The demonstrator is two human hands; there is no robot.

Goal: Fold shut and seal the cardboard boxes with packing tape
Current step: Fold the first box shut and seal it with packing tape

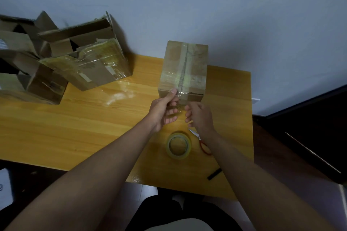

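Two bare forearms come in from the lower edge of the frame — one from the lower left, one from the lower right — with no sleeves, watch, bracelet or rings to be seen anywhere along them. The left hand (163, 112) and the right hand (199, 116), near the centre of the frame, are ungloved, with short, plain fingernails. At the bottom centre, between the arms, shows dark clothing — black or near it — and below it a paler patch; which garments these are cannot be told.

Dim, soft focus, glare on tabletop (116, 97), wide-angle bending at edges
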